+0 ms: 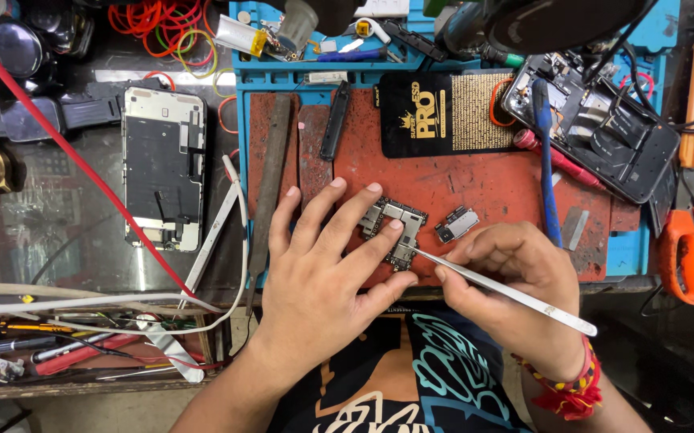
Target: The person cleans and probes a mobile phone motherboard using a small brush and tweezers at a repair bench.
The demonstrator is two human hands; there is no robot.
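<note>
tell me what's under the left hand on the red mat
The left hand lies over a circuit board, fingers pressing it to the red mat. The board's right part shows, with the tweezers touching its edge. Its left part is hidden.

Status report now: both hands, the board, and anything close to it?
Left hand presses circuit board flat on red mat. Right hand holds tweezers, tip at board edge. Smaller board lies close, apart.

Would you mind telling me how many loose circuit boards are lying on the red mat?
2: the larger circuit board under the left hand, and a smaller board just right of it. Others may be hidden.
</note>
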